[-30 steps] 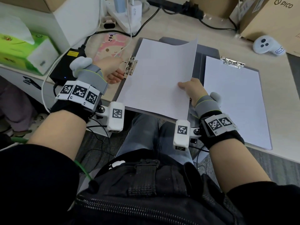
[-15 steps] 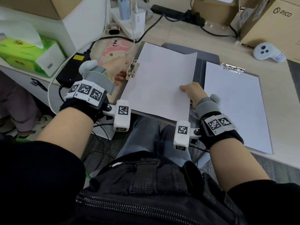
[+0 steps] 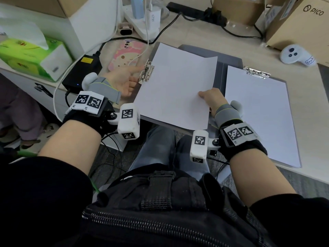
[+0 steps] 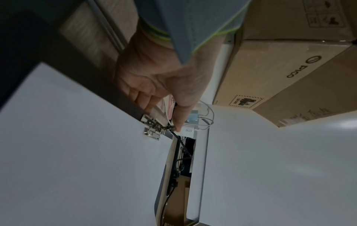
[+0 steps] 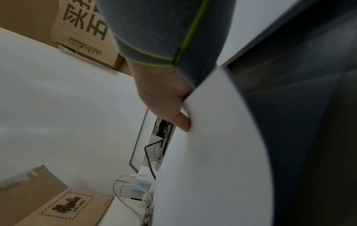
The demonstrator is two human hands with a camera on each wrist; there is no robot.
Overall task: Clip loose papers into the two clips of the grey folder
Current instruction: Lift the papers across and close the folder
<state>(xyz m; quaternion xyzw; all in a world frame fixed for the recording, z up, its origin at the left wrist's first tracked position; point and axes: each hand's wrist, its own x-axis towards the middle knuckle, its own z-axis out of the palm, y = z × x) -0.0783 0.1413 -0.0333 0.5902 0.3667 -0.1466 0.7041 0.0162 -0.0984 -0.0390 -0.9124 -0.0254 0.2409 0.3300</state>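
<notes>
The grey folder (image 3: 229,59) lay open near the front edge of the table (image 3: 195,31). The right hand (image 3: 211,98) pinched the right edge of a loose white sheet (image 3: 174,88), thumb on top, holding it over the folder's left half. The left hand (image 3: 122,81) gripped the left clip (image 3: 146,72) at the sheet's left edge, thumb and fingers curled on its lever. A second sheet (image 3: 258,113) lay under the right clip (image 3: 257,72).
</notes>
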